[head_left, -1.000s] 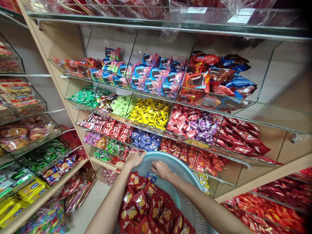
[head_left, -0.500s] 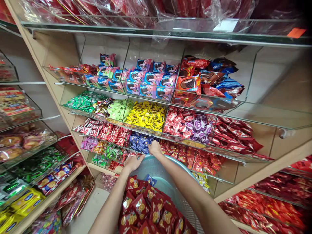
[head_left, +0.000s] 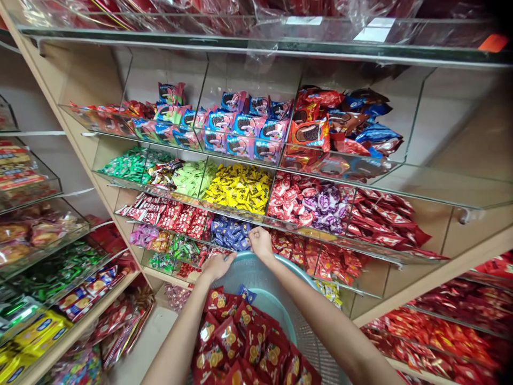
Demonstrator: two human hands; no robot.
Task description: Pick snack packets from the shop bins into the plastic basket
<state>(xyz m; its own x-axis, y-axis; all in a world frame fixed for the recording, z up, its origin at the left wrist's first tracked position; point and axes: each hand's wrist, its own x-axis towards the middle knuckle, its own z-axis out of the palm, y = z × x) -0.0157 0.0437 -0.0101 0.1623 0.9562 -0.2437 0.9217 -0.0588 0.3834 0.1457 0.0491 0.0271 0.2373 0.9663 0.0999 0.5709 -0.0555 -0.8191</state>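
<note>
A light teal mesh basket (head_left: 280,310) stands before me, tilted, holding many red packets with orange-slice pictures (head_left: 236,337) and one small blue packet (head_left: 247,294) near its far side. My left hand (head_left: 218,266) is closed at the basket's left rim. My right hand (head_left: 261,244) is at the far rim, its fingers curled in a pinch against the glass edge beside the dark blue packets (head_left: 230,232). What is between those fingertips is hidden. Right of that hand, similar red packets (head_left: 336,262) lie in a glass compartment.
Glass shelves above hold yellow sweets (head_left: 238,187), green sweets (head_left: 134,164), red and purple wrapped sweets (head_left: 326,203), and blue-pink biscuit packs (head_left: 242,125). A glass shelf edge (head_left: 224,211) crosses just above my hands. More stocked shelves stand at left and right.
My right hand has shifted slightly right, away from the dark blue packets. My left hand stays by the basket rim. The whole view has moved a little.
</note>
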